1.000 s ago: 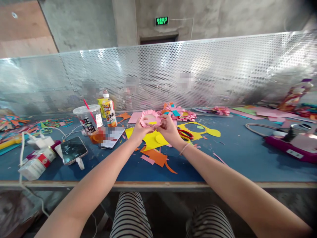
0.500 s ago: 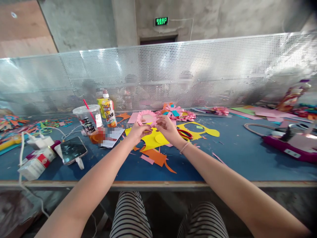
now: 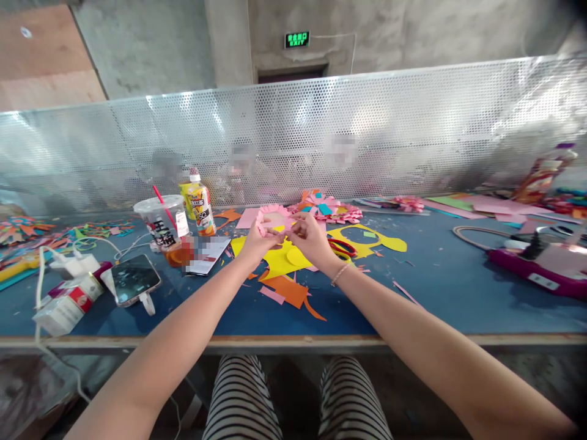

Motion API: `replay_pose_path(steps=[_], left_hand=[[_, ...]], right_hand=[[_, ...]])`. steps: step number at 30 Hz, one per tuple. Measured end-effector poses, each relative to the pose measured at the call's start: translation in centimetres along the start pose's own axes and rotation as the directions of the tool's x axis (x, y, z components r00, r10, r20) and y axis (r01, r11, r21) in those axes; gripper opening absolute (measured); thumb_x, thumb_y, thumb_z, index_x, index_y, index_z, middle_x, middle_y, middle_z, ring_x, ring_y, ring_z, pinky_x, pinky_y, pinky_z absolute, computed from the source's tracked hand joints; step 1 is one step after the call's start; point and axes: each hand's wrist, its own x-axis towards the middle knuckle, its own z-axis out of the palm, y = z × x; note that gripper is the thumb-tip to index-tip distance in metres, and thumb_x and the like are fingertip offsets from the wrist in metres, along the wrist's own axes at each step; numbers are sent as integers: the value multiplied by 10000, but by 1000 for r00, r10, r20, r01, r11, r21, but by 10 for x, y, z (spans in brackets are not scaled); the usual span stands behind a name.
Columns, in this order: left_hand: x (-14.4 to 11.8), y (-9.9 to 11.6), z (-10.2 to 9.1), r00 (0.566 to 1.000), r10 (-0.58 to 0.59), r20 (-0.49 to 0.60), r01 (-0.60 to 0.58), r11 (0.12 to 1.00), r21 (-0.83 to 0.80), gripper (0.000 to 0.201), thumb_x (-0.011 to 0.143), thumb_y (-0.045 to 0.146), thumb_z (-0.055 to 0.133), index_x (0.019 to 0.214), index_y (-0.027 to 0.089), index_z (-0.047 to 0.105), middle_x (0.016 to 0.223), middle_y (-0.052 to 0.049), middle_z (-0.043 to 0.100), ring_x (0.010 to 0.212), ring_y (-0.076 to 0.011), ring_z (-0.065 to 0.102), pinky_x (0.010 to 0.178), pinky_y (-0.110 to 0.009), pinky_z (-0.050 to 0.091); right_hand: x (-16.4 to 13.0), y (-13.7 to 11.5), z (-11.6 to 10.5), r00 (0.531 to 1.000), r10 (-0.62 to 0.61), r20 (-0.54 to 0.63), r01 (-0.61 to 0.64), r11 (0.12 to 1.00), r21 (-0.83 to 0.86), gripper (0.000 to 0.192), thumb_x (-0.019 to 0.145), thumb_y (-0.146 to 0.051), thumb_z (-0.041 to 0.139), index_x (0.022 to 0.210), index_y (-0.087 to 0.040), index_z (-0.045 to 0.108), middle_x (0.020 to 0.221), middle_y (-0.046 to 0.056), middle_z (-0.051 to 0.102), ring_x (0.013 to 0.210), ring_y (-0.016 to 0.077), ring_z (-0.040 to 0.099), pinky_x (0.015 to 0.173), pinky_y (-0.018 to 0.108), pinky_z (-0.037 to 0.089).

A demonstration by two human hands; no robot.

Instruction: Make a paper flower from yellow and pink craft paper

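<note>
Fingers of the left hand (image 3: pixel 257 242) and right hand (image 3: pixel 312 239) pinched a pink fringed paper ring (image 3: pixel 274 219) just above the yellow paper sheet (image 3: pixel 280 260), red-handled scissors (image 3: pixel 343 248) beside it.

Open blue surface (image 3: pixel 440 287) on the right, nothing but small scraps between the forearm and the purple tool (image 3: pixel 536 266) far out. Left side is tight: phone (image 3: pixel 135 279), white box (image 3: pixel 64 304) and charger cable (image 3: pixel 92 241) crowd the near edge. Behind them the plastic cup (image 3: pixel 160 221) and juice bottle (image 3: pixel 202 205) stand tall. Straight ahead, paper flowers (image 3: pixel 328 211) and the perforated metal screen (image 3: pixel 321 134) close things off.
</note>
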Motion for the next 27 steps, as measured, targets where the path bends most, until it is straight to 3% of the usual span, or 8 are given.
replay_pose_path(steps=[5, 8, 16, 22, 27], left_hand=[[3, -1, -1, 996, 56, -66, -52, 997, 61, 589, 547, 196, 732, 1020, 179, 382, 643, 28, 578, 556, -96, 582, 575, -233, 471], [3, -4, -1, 995, 60, -74, -55, 996, 70, 582, 546, 214, 736, 1009, 173, 386, 632, 22, 588, 566, -103, 588, 570, -230, 463], [5, -11, 0, 996, -65, 68, 65, 998, 1, 587, 529, 255, 759, 1009, 185, 427, 760, -24, 638, 689, -137, 627, 648, -260, 474], [13, -5, -12, 999, -37, -40, 34, 996, -79, 391, 598, 350, 702, 911, 172, 550, 788, -25, 631, 659, -112, 606, 561, -203, 430], [12, -7, -13, 1000, -25, -5, 25, 1000, -16, 331, 569, 269, 723, 856, 147, 612, 824, -49, 652, 702, -120, 609, 635, -235, 450]], right_hand=[[1, 1, 2, 999, 52, 15, -54, 992, 118, 358, 717, -288, 587, 1003, -220, 383, 747, -21, 505, 688, 120, 543, 565, 254, 457], [1, -1, 3, 991, 132, 31, -136, 971, 199, 291, 734, -340, 557, 945, -216, 399, 751, -16, 517, 703, 126, 556, 565, 258, 474], [5, -3, -5, 979, 199, -40, -185, 957, 222, 146, 698, -255, 538, 797, -202, 444, 637, -50, 473, 569, 89, 514, 533, 230, 422], [9, -1, -16, 981, 179, 69, -186, 976, 117, 125, 719, -285, 517, 780, -177, 513, 603, -42, 479, 535, 81, 471, 523, 228, 401], [7, 2, -14, 974, 132, 182, -134, 991, 0, 191, 731, -342, 549, 815, -171, 560, 658, -11, 530, 542, 91, 496, 503, 231, 405]])
